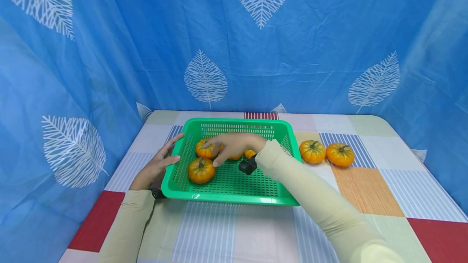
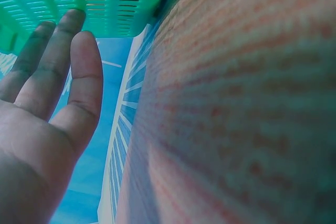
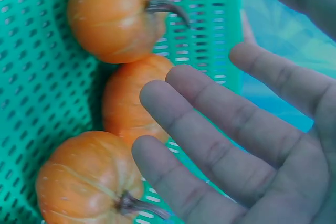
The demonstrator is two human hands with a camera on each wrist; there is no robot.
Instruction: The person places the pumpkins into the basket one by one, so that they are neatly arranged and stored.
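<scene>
A green plastic basket (image 1: 234,200) with slotted walls holds several small orange pumpkins. One pumpkin (image 1: 201,170) sits toward its near left side, with another pumpkin (image 1: 205,148) just behind. My right hand (image 1: 234,143) is over the basket, fingers spread and holding nothing; it partly covers the pumpkins below. In the right wrist view, the fingertips lie close beside a pumpkin (image 3: 134,98) in the middle of a row of three. At the basket's left end, my left hand (image 1: 159,167) has its straight fingers against the outer wall (image 2: 105,9).
Right of the basket, two more pumpkins, one nearer (image 1: 312,151) and one farther (image 1: 340,154), sit side by side on the table. A patchwork-patterned cloth (image 1: 263,230) covers the table. Blue curtains (image 1: 310,52) with white leaf prints hang behind and at both sides.
</scene>
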